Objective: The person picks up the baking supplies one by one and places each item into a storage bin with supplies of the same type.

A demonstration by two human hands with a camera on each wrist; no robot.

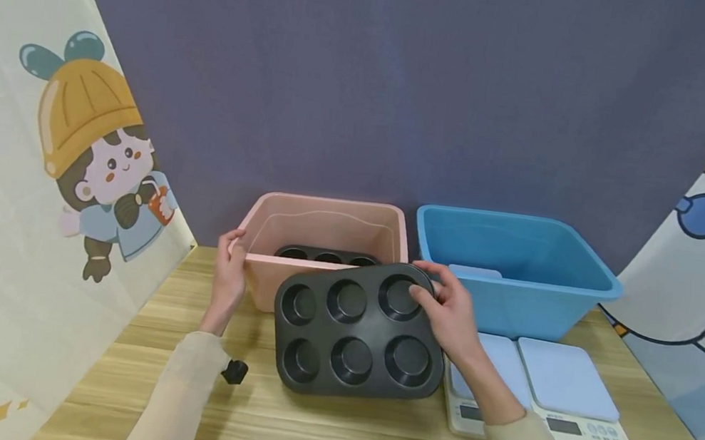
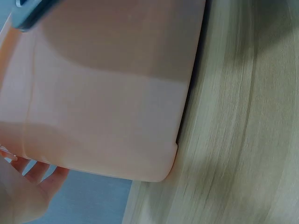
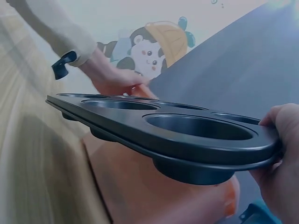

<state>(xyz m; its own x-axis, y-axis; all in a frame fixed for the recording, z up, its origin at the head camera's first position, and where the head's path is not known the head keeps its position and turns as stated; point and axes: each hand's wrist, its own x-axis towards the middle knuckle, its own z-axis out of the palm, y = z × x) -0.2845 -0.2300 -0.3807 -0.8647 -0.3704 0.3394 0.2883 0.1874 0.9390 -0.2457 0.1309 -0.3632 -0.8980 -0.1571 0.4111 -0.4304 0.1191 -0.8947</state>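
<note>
My right hand (image 1: 449,312) grips a black six-cup muffin tin (image 1: 373,330) by its upper right corner, thumb over the cup side. The tin hangs tilted above the table, in front of a pink bin (image 1: 265,282), its cups facing me. From the right wrist view the tin (image 3: 196,149) is seen edge-on, with a doubled rim line. My left hand (image 1: 229,271) holds the left rim of the bin; in the left wrist view its fingers (image 2: 53,179) lie along the bin's side (image 2: 107,116). Another dark muffin tin (image 1: 326,254) lies inside the bin, partly hidden.
To the right of the pink bin stands a blue bin (image 1: 511,305) with a pale flat object (image 1: 474,271) inside. Two white kitchen scales (image 1: 568,379) lie side by side before it, one partly behind my right forearm. A dark cloth (image 1: 372,93) hangs behind the wooden table (image 1: 304,430).
</note>
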